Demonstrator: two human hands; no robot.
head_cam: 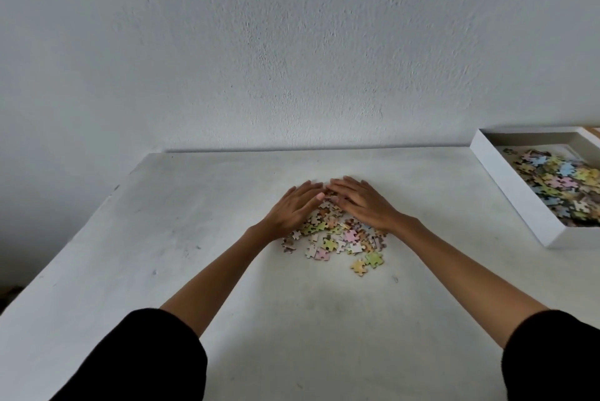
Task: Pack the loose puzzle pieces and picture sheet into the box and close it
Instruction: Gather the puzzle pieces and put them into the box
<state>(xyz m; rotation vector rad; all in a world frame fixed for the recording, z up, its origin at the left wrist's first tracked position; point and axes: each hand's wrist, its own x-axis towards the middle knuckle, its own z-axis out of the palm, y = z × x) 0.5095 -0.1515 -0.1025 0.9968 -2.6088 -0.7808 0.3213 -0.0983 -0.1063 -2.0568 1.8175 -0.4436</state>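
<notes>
A pile of loose puzzle pieces (337, 235) on the tabletop (194, 238) is cupped by the left hand (293, 209) and right hand (362, 202), both flat with fingers extended and nothing grasped; the box (516, 193) is well apart.

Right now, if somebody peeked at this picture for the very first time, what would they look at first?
Probably the two hands, left hand and right hand, laid flat with fingertips meeting over a colourful pile of puzzle pieces in the middle of the white table. Next, the open white box at the table's far right edge, already holding lots of pastel pieces. A few pieces lie loose on the pile's near side.
</notes>
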